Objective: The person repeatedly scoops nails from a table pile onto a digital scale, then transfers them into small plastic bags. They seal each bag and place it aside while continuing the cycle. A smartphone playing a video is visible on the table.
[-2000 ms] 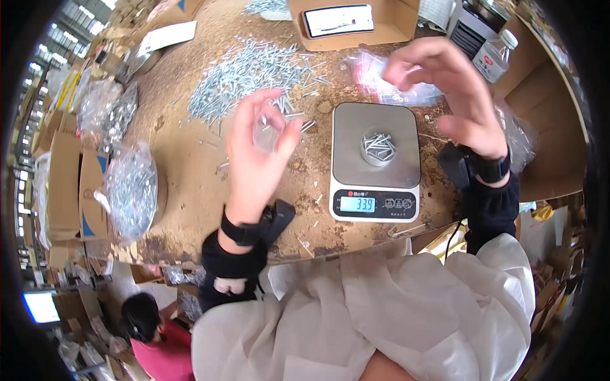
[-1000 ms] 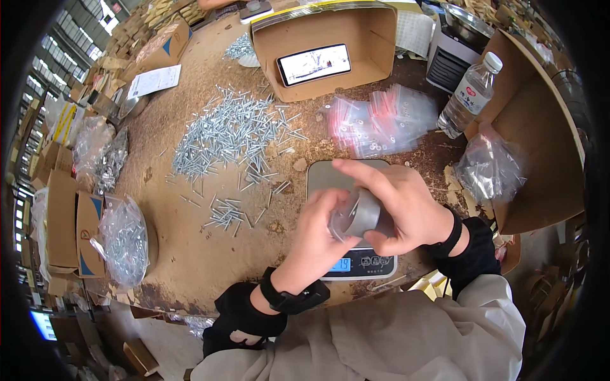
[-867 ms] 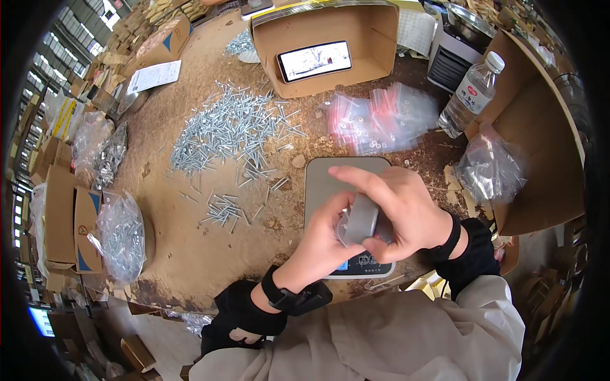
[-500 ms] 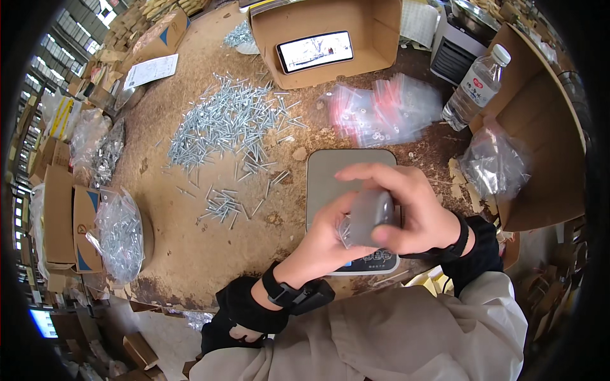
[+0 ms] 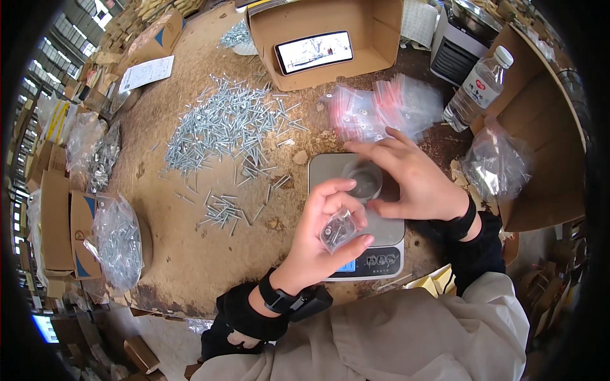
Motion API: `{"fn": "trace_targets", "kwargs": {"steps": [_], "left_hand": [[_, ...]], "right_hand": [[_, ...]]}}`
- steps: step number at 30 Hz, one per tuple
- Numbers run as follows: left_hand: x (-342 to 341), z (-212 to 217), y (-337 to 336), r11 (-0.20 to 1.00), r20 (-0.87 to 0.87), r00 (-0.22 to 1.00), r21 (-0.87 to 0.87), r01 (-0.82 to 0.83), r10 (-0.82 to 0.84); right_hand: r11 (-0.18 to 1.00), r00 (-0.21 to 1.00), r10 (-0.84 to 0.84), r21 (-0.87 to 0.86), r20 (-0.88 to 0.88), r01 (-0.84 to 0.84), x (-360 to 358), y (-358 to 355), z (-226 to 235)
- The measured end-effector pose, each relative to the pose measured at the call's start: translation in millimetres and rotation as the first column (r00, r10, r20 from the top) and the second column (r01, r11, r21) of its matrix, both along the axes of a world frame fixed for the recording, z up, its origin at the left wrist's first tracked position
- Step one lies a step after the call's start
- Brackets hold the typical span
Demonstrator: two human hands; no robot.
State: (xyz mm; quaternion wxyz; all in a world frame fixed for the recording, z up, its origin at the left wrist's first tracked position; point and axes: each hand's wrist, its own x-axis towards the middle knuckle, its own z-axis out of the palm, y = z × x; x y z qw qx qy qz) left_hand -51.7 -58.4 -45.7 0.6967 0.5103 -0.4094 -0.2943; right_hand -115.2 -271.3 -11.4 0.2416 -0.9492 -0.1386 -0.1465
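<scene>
My left hand [image 5: 327,238] is closed around a small clear plastic bag [image 5: 338,230] with a few bits of hardware inside. A round translucent cup [image 5: 365,180] stands on the plate of a kitchen scale [image 5: 389,230], and no contents can be made out in it. Beside and over the cup's right side is my right hand [image 5: 410,176], fingers spread; whether the thumb touches the cup is unclear. A large pile of silver screws [image 5: 219,127] lies left of the scale, with a smaller cluster of screws [image 5: 223,211] nearer me.
Clear bags with red edges [image 5: 381,108] lie behind the scale. A phone [image 5: 314,53] leans in an open cardboard box [image 5: 381,38]. At right stand a water bottle [image 5: 478,89] and a stuffed clear bag [image 5: 495,162]. A bag of screws [image 5: 119,241] sits at left.
The cup, held tilted over the left hand, is now upright on the scale. My right hand has loosened from it and moved up. The small bag in my left hand now shows plainly.
</scene>
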Motion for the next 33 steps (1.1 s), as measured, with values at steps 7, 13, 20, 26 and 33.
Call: {"fn": "trace_targets", "kwargs": {"steps": [7,13,20,26,33], "left_hand": [[-1,2,1,1.000,-0.064,0.998,-0.025,-0.018,0.016],[-10,14,12,0.983,-0.230,0.958,-0.103,0.151,-0.171],[-15,12,28,0.998,0.096,0.994,-0.029,0.058,-0.055],[5,28,24,0.985,0.351,0.921,-0.104,-0.139,0.167],[2,21,29,0.979,0.499,0.845,-0.144,-0.141,0.195]], "right_hand": [[0.993,0.988,0.105,0.038,0.113,-0.110,-5,10,17],[0.978,0.972,0.187,0.070,0.144,-0.199,-17,32,20],[0.917,0.935,0.237,0.258,0.264,-0.305,-25,28,22],[0.863,0.919,0.195,0.386,0.343,-0.327,-32,18,22],[0.770,0.939,0.265,0.538,0.218,-0.342,-22,29,16]]}}
